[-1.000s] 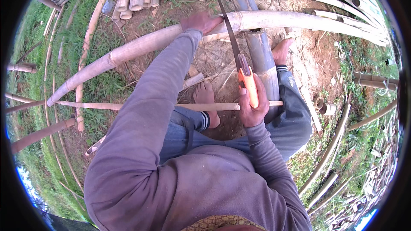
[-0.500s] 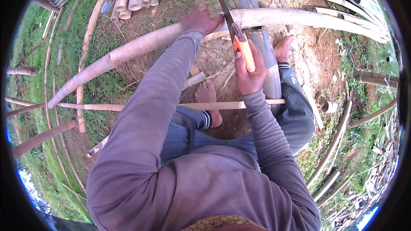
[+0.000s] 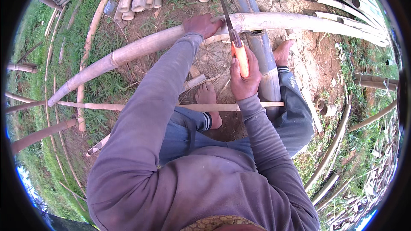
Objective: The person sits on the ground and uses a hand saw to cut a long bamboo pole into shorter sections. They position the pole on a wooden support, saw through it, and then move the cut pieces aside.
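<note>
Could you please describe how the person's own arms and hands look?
Both arms wear long, greyish-purple fabric sleeves: the left sleeve and the right sleeve reach the wrists and show creases. They match the body of the top. The left hand and right hand are bare, without gloves.

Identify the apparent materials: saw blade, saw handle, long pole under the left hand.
Saw blade: probably steel, dark and dull; it's thin and straight-edged.
Saw handle: smooth orange finish; plastic or painted wood, can't tell.
Long pole: bamboo, pale and fairly smooth; ringed nodes give it away.
</note>
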